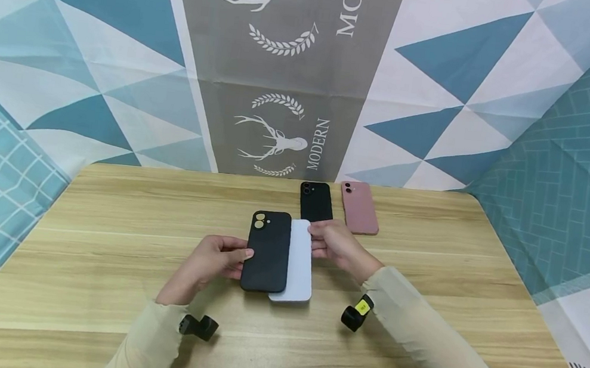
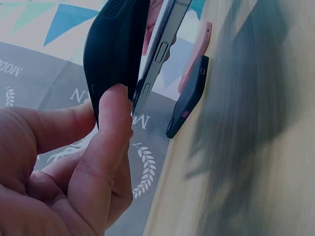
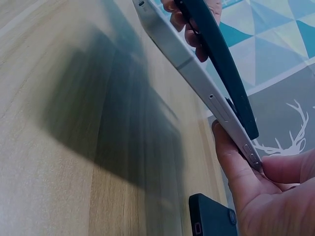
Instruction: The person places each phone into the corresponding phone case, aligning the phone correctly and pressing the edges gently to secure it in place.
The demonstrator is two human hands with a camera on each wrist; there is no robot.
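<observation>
My left hand (image 1: 213, 257) pinches the left edge of a black phone case (image 1: 266, 259) between thumb and fingers. Wood-coloured surface shows through the case's camera cutouts. Partly behind the case is a white phone (image 1: 301, 268), whose upper right edge my right hand (image 1: 339, 245) grips. The right wrist view has the phone (image 3: 184, 61) and the case (image 3: 224, 59) raised above the table, close together at one end and apart at the other. In the left wrist view, the case (image 2: 115, 49) hides part of the phone.
At the table's back lie a black phone or phone case (image 1: 316, 203) and a pink one (image 1: 360, 209), side by side. Behind the wooden table (image 1: 121, 249) hangs a patterned cloth (image 1: 285, 75). A small black camera sits on each wrist.
</observation>
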